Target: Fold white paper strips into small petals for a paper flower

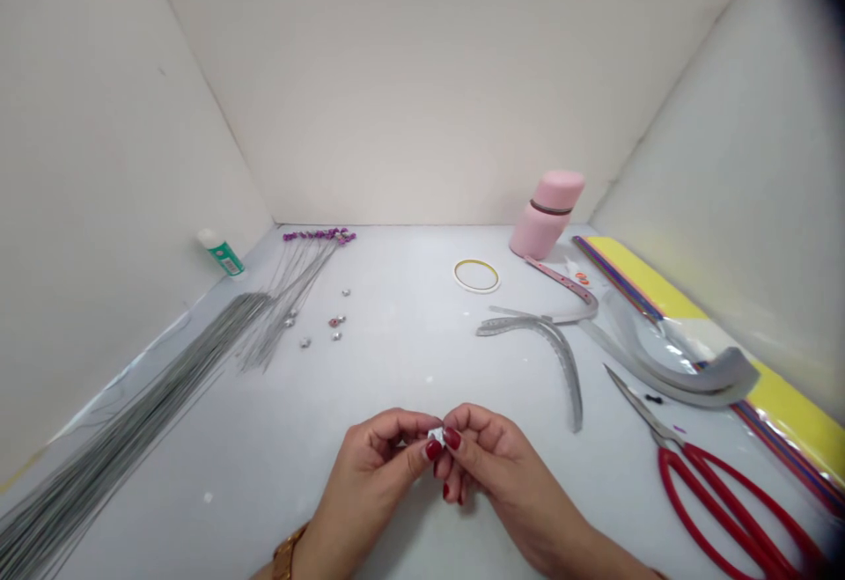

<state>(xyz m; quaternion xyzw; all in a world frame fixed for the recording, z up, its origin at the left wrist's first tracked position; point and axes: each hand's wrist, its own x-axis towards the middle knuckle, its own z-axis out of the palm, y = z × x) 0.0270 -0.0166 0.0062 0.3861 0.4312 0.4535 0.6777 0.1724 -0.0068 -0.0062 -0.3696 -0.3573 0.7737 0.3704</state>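
Left hand and right hand pinch one small silvery piece between fingertips. Likely light, easily crushed; I'd grip its edges gently.

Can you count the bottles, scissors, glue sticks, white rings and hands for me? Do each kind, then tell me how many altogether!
Pink bottle: 1
Red scissors: 1
Glue stick: 1
White ring: 1
Hands, left hand and right hand: 2
Total: 6
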